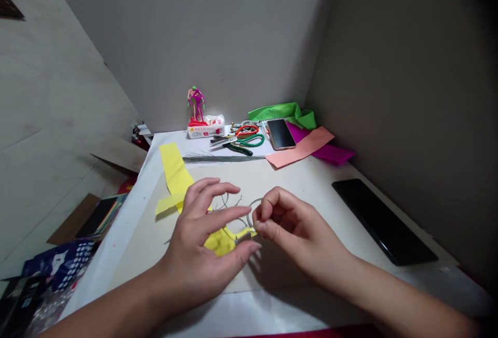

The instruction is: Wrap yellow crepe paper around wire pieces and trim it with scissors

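Observation:
My left hand (212, 237) is open over the board, its thumb and fingers spread apart. My right hand (288, 221) is closed in a pinch, thumb against index finger, at the end of a narrow yellow crepe paper strip (243, 233). A wider yellow patch (220, 243) shows below the left hand's fingers, partly covered by them. Between the hands are thin, twisted dark wires (237, 203), with a curved wire loop (250, 213) beside the right fingertips. How the wires join the paper is hidden.
Long yellow crepe paper (175, 169) lies at left. Behind are a wire bundle (218, 160), green-and-red-handled scissors (245, 140), a phone (280, 134), and a small wire figure (196, 103) on a tissue pack (206, 127). Salmon paper (301, 148) and a black slab (383, 221) lie right.

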The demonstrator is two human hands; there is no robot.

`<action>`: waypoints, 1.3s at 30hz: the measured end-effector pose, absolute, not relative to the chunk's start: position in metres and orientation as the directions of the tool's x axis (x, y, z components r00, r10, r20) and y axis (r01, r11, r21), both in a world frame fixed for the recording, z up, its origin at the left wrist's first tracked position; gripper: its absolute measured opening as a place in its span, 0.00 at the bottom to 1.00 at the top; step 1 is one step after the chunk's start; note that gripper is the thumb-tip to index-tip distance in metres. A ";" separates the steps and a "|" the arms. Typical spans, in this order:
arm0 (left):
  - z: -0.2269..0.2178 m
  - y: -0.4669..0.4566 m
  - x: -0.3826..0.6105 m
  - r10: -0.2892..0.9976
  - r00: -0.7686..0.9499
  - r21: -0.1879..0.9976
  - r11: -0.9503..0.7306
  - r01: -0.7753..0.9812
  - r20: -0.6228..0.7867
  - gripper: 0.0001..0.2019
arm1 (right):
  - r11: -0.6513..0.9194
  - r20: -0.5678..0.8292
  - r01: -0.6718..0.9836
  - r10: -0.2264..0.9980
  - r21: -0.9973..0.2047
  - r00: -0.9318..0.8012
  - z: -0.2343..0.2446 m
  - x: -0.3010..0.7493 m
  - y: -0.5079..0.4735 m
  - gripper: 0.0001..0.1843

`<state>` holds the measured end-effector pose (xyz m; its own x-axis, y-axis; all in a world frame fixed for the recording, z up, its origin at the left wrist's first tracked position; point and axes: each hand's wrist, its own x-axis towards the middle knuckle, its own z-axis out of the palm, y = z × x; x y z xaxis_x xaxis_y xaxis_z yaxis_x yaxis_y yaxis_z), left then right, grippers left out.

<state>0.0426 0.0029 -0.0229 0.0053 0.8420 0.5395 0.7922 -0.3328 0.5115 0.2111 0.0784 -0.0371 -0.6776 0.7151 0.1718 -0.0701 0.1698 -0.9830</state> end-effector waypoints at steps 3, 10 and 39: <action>-0.024 0.003 0.041 0.830 0.071 0.491 -0.394 0.777 0.553 0.10 | 0.114 0.147 -0.093 0.714 -0.989 -0.685 -0.036 0.211 0.078 0.07; -0.021 0.002 0.043 0.851 0.102 0.581 -0.435 0.688 0.515 0.09 | 0.117 0.162 -0.112 0.725 -0.987 -0.669 -0.034 0.211 0.076 0.09; -0.016 -0.004 0.050 0.929 -0.060 0.684 -0.224 0.694 0.365 0.07 | 0.599 0.484 -0.013 0.633 -0.801 -0.604 -0.034 0.215 0.072 0.09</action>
<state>0.0499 -0.0044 -0.0157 -0.0596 0.9292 0.3648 0.6940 -0.2241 0.6842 0.2154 0.0716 -0.0340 -0.6044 0.6331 0.4836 -0.0129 0.5991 -0.8005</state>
